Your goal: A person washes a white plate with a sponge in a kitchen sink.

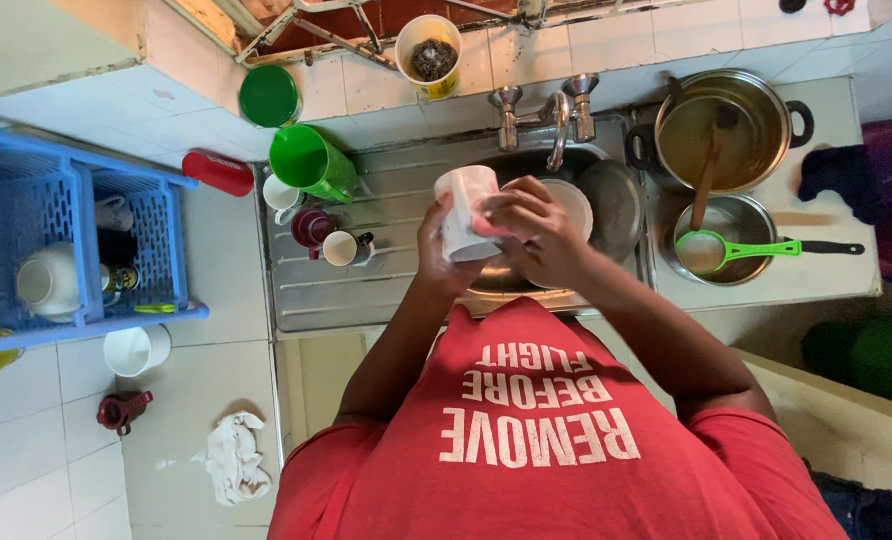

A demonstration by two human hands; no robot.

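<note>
Two hands work over the steel sink (526,290), directly in front of the person in the red shirt. Left hand (438,255) grips a white mug (463,212) around its body, tilted, held above the basin. Right hand (528,232) is closed against the mug's side with something pink pressed under the fingers; whether it is a sponge I cannot tell.

Mug looks ceramic: stiff, moderately heavy, breakable, and likely slick if wet and soapy. A full wrap around the body seems the safest hold.

Beyond the hands, a white plate (572,205) lies in the basin under the tap (554,115). On the drainboard to the left stand small cups (342,247) and a green jug (311,162). On the counter to the right, a steel pot (728,128) and a bowl holding a green ladle (736,250). Far left, a blue crate (56,200).
</note>
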